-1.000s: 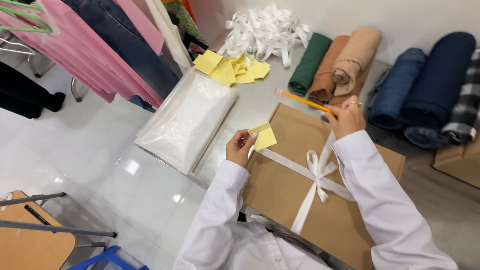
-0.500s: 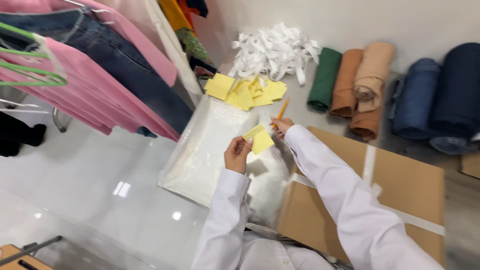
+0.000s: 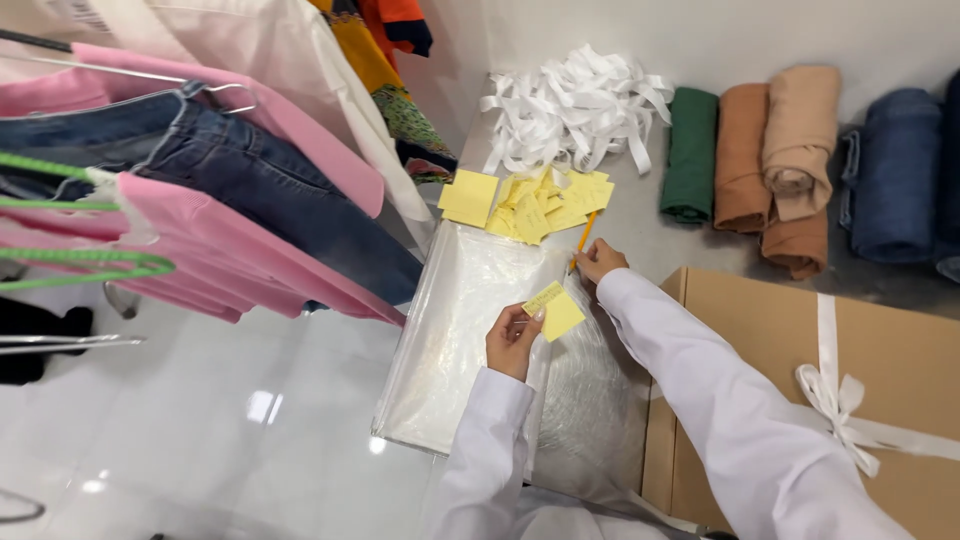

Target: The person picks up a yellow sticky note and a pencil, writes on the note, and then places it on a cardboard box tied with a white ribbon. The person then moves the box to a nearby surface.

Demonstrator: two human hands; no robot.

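Observation:
My left hand (image 3: pixel 513 338) pinches a small yellow sticky note (image 3: pixel 555 308) above a clear plastic bag (image 3: pixel 470 330) lying flat on the white surface. My right hand (image 3: pixel 598 260) grips an orange pencil (image 3: pixel 583 237), its tip pointing toward a loose pile of yellow sticky notes (image 3: pixel 530 200) just beyond the bag. Both arms are in white sleeves. A brown cardboard box (image 3: pixel 900 350) tied with a white ribbon (image 3: pixel 835 400) sits to my right, under my right forearm.
A heap of white ribbon strips (image 3: pixel 580 105) lies at the back. Rolled fabrics in green (image 3: pixel 690 150), tan (image 3: pixel 790 150) and blue (image 3: pixel 895 170) line the wall. Pink and denim clothes (image 3: pixel 200 190) hang on a rack at left.
My view has swung left, off the box and onto the plastic bag. My right hand has carried the pencil from above the box over to the bag's far edge near the notes.

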